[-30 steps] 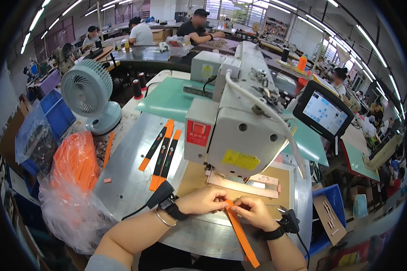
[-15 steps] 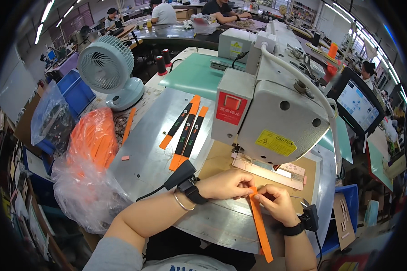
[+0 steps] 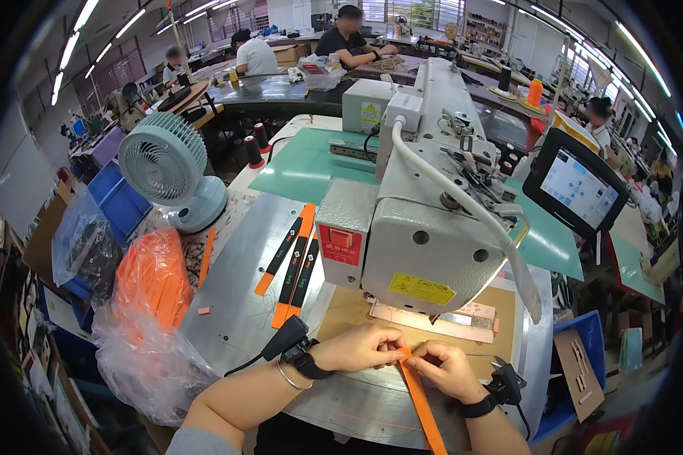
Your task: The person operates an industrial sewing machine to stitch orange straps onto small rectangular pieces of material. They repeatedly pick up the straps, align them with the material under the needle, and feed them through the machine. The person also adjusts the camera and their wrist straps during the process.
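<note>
My left hand (image 3: 360,350) and my right hand (image 3: 445,369) pinch the upper end of an orange fabric strip (image 3: 422,407), which hangs down toward me. Just beyond them, under the head of a grey sewing machine (image 3: 432,250), lies a pale pink clamp template (image 3: 402,313) on a tan board (image 3: 341,322). To the left, several black-and-orange strips (image 3: 288,282) lie on the steel plate (image 3: 228,318). Black devices are strapped at both my wrists.
A desk fan (image 3: 163,163), plastic bag of orange strips (image 3: 152,296), bag of dark items (image 3: 91,235) and blue bins (image 3: 121,193) stand left. A screen (image 3: 577,182) and blue bin (image 3: 588,334) are right; green boards (image 3: 296,167) lie behind. Co-workers (image 3: 345,45) sit at back tables.
The view has tilted and shifted between frames. My hands stay pinched on the strip's upper end in about the same place in front of the machine, with only small finger movements.
</note>
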The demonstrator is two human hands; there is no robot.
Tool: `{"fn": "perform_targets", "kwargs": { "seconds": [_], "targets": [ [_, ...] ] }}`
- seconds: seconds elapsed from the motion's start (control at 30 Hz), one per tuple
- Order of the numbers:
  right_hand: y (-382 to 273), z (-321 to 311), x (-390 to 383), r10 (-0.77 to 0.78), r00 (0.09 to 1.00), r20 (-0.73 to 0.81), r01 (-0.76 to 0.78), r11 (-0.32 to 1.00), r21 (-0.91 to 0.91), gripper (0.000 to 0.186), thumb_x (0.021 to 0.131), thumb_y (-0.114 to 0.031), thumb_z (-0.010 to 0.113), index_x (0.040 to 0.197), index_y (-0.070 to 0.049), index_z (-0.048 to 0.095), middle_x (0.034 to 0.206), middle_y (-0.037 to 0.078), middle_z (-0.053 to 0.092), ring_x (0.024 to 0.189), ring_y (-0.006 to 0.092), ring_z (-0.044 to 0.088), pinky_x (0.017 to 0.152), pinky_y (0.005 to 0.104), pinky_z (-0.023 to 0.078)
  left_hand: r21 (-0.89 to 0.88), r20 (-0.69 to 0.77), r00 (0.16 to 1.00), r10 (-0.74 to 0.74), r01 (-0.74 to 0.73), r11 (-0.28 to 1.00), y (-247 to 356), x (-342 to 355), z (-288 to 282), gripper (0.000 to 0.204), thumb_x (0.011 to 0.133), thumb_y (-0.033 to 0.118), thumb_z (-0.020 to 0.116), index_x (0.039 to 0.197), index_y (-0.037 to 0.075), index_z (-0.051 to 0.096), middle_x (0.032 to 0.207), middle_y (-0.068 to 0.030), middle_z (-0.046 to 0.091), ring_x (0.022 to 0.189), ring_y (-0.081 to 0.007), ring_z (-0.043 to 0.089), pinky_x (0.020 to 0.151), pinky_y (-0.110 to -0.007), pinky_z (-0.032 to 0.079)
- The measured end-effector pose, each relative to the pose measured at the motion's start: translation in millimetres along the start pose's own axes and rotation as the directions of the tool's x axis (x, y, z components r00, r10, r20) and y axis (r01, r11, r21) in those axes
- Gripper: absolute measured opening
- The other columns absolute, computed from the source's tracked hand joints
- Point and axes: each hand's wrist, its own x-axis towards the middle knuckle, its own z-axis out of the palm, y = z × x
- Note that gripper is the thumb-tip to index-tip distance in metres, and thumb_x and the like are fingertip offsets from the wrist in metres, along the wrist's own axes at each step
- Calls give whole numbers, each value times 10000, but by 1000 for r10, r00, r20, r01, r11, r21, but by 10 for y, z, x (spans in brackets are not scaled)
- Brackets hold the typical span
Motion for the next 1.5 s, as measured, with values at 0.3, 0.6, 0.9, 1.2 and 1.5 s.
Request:
{"fn": "perform_targets", "kwargs": {
  "seconds": [0.3,0.6,0.9,1.2,1.5],
  "targets": [
    [-84,-30,16,98,991,90,-95,995,-37,124,814,-108,616,821,16,618,701,24,612,622,57,532,570,199,439,36,-17,1000,17,-16,999,-43,-39,6,169,853,193,547,855,24,565,632,-11,552,515,-63,488,483,-224,378],
    [22,-16,2,-65,997,36,70,980,-185,236,814,-234,601,765,-4,604,603,131,554,512,177,506,504,305,411,150,-30,992,121,-115,982,-62,15,46,179,856,202,578,890,27,571,686,9,546,623,-46,476,548,-211,399],
    [31,-89,24,-116,991,70,122,989,-78,186,793,-205,620,775,-20,609,673,58,591,609,126,532,575,274,428,-50,-12,996,-84,83,995,35,29,58,99,868,125,546,876,27,557,717,3,579,596,-33,516,499,-156,397],
    [136,-74,5,-88,994,62,82,993,89,143,815,-164,595,788,-33,545,647,45,586,534,76,478,495,217,376,-156,-48,990,-133,124,980,28,-6,19,121,878,153,529,882,37,563,698,7,568,553,-31,503,461,-161,389],
    [136,-534,59,131,974,-186,-15,852,524,103,881,-142,525,902,-52,481,662,66,616,423,26,418,375,166,295,30,-182,983,-38,45,999,-95,38,-42,92,860,95,531,826,14,558,724,-9,575,638,-61,534,582,-184,433]
  ]
}}
